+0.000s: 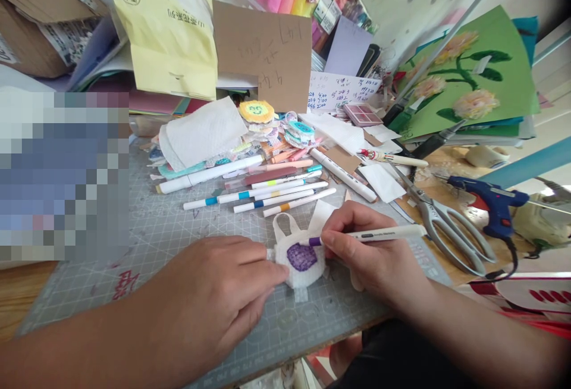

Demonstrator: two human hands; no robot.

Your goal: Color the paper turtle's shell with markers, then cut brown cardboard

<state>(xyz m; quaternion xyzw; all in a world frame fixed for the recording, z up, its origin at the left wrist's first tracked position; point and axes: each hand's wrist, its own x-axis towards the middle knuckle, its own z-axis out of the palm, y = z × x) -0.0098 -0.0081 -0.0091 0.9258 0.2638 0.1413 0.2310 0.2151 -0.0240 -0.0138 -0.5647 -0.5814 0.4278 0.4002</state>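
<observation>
My right hand (363, 249) grips a white purple-tipped marker (383, 234) in a writing hold. The marker's tip touches the upper part of a small white craft piece (292, 276), beside a patch coloured purple (301, 257). This piece lies on the grey cutting mat, with a white loop at its upper left and a short clear strip at its bottom. My left hand (223, 288) is closed at its left edge, fingertips pressing it against the grey gridded cutting mat (169, 341). Part of the left fingers is hidden beneath the hand.
Several capped markers (285, 193) lie just beyond the piece. Behind them are white sheets (203, 133) and a pile of small cutouts (256, 112). To the right lie grey scissors (446, 228) and a blue glue gun (491, 198). A yellow bag (172, 50) stands behind.
</observation>
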